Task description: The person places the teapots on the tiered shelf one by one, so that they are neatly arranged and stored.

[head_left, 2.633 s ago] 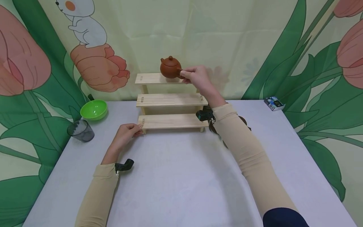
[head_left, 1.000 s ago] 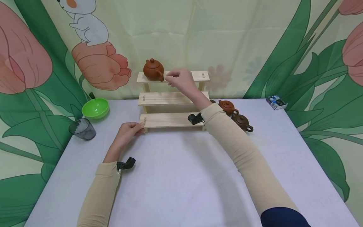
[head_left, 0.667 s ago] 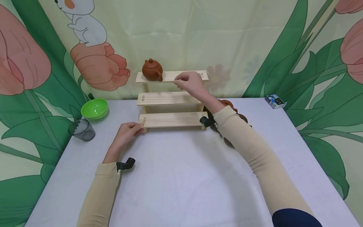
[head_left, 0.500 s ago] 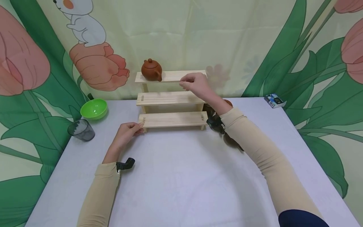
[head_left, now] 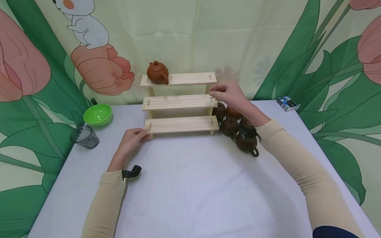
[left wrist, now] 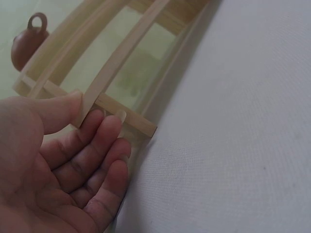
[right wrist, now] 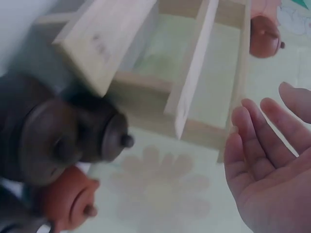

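Note:
A three-tier wooden shelf (head_left: 180, 102) stands at the back of the table. On its top tier, at the left end, sits a reddish-brown teapot (head_left: 157, 72). My left hand (head_left: 133, 140) pinches the left end of the lowest board between thumb and fingers, as the left wrist view confirms. My right hand (head_left: 230, 96) hangs by the right end of the middle tier, fingers loosely bent and holding nothing. Below it, several dark brown teapots (head_left: 246, 142) crowd beside the shelf, with an orange-brown teapot (right wrist: 70, 198) partly hidden among them.
Left on the table are a green bowl (head_left: 98, 115) and a tilted grey translucent cup (head_left: 84, 137). A small blue-and-white box (head_left: 287, 103) lies near the back right edge. A printed curtain (head_left: 232, 39) hangs close behind the shelf.
The right hand moved the reddish-brown teapot to the left end of the top tier and let go. It then drew back right and down. The left hand stayed on the shelf.

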Demonstrator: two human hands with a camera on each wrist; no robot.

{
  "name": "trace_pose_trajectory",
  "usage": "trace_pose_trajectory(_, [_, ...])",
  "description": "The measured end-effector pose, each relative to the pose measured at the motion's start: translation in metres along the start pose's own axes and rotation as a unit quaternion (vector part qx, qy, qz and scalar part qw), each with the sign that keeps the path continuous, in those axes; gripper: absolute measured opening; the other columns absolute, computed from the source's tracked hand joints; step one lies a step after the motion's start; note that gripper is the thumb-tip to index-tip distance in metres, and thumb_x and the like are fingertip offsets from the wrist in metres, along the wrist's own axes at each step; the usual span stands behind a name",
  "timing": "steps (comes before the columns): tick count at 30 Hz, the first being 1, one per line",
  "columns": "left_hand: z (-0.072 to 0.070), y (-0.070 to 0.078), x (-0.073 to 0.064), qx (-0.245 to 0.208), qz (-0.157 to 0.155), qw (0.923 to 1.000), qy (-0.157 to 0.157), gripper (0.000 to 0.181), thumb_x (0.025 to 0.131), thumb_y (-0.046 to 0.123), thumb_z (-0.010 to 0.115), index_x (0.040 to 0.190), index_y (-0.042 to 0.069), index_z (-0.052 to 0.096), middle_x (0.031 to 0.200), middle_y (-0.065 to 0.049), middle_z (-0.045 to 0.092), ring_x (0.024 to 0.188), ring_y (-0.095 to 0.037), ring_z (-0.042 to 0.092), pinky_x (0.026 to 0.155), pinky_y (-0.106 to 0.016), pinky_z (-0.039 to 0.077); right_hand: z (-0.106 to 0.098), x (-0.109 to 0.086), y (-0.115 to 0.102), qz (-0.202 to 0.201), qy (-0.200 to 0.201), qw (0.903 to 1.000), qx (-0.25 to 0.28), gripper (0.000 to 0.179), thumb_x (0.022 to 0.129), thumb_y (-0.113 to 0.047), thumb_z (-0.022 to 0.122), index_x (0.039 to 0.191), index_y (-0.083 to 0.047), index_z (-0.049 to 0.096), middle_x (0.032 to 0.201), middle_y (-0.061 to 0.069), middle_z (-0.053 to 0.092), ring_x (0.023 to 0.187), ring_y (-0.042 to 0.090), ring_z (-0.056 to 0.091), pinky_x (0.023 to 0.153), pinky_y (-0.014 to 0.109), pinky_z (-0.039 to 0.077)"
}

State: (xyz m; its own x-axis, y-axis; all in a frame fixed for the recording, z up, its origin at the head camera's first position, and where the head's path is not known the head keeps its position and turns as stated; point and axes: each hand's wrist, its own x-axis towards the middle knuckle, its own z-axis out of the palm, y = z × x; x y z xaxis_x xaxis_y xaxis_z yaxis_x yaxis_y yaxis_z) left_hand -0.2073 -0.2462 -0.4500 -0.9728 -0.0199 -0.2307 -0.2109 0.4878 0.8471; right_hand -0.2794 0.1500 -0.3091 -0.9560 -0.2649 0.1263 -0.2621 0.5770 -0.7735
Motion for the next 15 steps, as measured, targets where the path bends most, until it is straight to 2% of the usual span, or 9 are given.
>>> trace_pose_trajectory(4, [0.000,-0.001,0.001,0.000,0.004,1.0000,0.000,0.049,0.099,0.047,0.056,0.106,0.001,0.070,0.100,-0.013,0.072,0.092,-0.020,0.065,0.085,-0.029,0.050,-0.013,-0.013,0.012,0.027,-0.001,0.9993,-0.025,0.034,0.093,-0.033,0.066,0.117,-0.009,0.071,0.116,0.010,0.071,0.102,0.020,0.064,0.082,0.029,0.049])
trace_pose_trajectory(8, [0.000,-0.001,0.001,0.002,0.007,1.0000,0.000,0.051,0.099,0.048,0.056,0.106,0.000,0.070,0.100,-0.014,0.072,0.093,-0.020,0.065,0.086,-0.030,0.049,-0.025,-0.026,0.023,0.043,-0.003,0.9974,-0.057,0.034,0.094,-0.039,0.065,0.116,-0.014,0.072,0.117,0.008,0.070,0.100,0.020,0.062,0.078,0.033,0.048])
trace_pose_trajectory(12, [0.000,-0.002,0.001,0.003,0.006,1.0000,0.002,0.051,0.099,0.049,0.056,0.105,0.001,0.070,0.098,-0.011,0.072,0.092,-0.019,0.064,0.085,-0.029,0.048,-0.036,-0.041,0.036,0.054,-0.005,0.9966,-0.063,0.035,0.094,-0.042,0.065,0.118,-0.017,0.071,0.118,0.007,0.069,0.098,0.020,0.061,0.074,0.033,0.049])
trace_pose_trajectory(15, [0.001,-0.002,0.001,0.001,0.007,1.0000,0.004,0.051,0.098,0.049,0.056,0.105,0.001,0.071,0.097,-0.010,0.072,0.091,-0.018,0.064,0.085,-0.029,0.049,-0.045,-0.053,0.048,0.063,-0.003,0.9963,-0.059,0.039,0.094,-0.044,0.065,0.120,-0.016,0.070,0.121,0.007,0.068,0.101,0.022,0.063,0.078,0.035,0.051])
